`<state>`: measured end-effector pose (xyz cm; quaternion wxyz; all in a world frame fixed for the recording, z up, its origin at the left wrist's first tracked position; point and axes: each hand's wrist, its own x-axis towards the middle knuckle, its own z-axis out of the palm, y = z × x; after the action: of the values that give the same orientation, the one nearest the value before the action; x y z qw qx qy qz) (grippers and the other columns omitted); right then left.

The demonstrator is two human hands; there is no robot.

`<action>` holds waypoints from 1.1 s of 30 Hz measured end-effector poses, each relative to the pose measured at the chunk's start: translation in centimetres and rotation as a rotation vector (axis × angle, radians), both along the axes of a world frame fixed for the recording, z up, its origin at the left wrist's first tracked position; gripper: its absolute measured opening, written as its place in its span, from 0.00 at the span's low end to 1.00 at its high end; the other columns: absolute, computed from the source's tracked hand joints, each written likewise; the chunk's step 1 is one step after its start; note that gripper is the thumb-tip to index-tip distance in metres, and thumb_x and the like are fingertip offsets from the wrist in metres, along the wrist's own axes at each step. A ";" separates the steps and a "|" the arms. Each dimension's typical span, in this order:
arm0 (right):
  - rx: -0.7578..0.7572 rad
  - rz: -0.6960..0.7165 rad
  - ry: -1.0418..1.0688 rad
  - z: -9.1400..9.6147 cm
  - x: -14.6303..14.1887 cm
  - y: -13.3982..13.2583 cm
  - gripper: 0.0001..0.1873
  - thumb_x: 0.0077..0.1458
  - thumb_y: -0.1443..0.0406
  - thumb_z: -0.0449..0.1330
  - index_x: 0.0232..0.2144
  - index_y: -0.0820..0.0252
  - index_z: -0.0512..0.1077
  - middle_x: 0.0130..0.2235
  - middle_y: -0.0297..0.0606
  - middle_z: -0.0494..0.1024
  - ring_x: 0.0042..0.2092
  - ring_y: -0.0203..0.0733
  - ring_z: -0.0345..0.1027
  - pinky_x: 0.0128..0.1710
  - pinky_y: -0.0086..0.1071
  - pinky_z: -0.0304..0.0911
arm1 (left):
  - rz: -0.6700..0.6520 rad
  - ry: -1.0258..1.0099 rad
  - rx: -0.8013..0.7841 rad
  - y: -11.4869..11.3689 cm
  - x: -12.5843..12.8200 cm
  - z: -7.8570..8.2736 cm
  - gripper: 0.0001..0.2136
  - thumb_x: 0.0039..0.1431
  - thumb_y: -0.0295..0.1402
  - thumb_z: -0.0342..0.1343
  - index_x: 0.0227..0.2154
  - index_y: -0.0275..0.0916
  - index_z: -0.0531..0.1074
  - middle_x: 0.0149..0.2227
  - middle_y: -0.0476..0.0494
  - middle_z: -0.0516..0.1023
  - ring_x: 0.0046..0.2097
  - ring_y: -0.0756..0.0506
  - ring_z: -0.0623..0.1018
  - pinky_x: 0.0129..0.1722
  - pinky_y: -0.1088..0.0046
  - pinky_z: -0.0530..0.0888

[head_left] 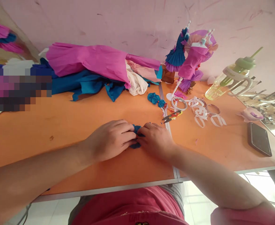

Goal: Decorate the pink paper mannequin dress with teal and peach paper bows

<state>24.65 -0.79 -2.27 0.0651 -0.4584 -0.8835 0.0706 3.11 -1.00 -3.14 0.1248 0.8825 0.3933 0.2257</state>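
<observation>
Both hands meet over a small piece of blue crepe paper (135, 145) on the orange table. My left hand (112, 137) pinches its left side, fingers bent and pressed together. My right hand (156, 139) grips the right side the same way, its fingertips almost touching the left ones. Most of the piece is hidden under the fingers. Beyond the right hand lie yellow-handled thread snips (173, 116) and a gathered blue paper bow (154, 99). A roll of tape (185, 105) sits close by them.
Magenta crepe paper (88, 59) and blue sheets (88, 86) lie along the wall. Small paper dresses on stands (193, 61), white strips (199, 109), a drink bottle (224, 81), a pink dish (251, 115) and a phone (259, 139) are to the right.
</observation>
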 end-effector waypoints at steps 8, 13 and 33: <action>-0.042 0.046 -0.028 0.3 -0.1 0.1 0.10 0.63 0.62 0.54 0.40 0.51 0.76 0.38 0.36 0.77 0.41 0.42 0.69 0.33 0.31 0.57 | -0.012 0.141 -0.201 1.6 0.1 -0.8 0.08 0.60 0.41 0.56 0.34 0.48 0.80 0.33 0.49 0.81 0.37 0.43 0.78 0.43 0.66 0.70; -0.050 0.034 -0.030 0.1 -0.2 -0.2 0.11 0.63 0.62 0.52 0.39 0.53 0.75 0.37 0.36 0.77 0.40 0.42 0.69 0.32 0.31 0.57 | 0.111 0.116 -0.196 1.1 0.7 -0.8 0.08 0.58 0.40 0.57 0.32 0.45 0.79 0.33 0.48 0.80 0.36 0.43 0.78 0.38 0.67 0.69; 0.051 0.161 0.025 -0.2 0.4 0.5 0.11 0.64 0.59 0.54 0.42 0.55 0.74 0.39 0.37 0.78 0.42 0.41 0.66 0.35 0.33 0.56 | -0.017 0.195 -0.151 1.6 0.2 -0.9 0.07 0.62 0.32 0.53 0.34 0.42 0.77 0.34 0.47 0.80 0.40 0.43 0.77 0.47 0.65 0.66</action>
<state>25.07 -0.33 -2.44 0.0819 -0.3831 -0.9182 0.0588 3.31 0.65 -4.06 0.1540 0.8916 0.4121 0.1075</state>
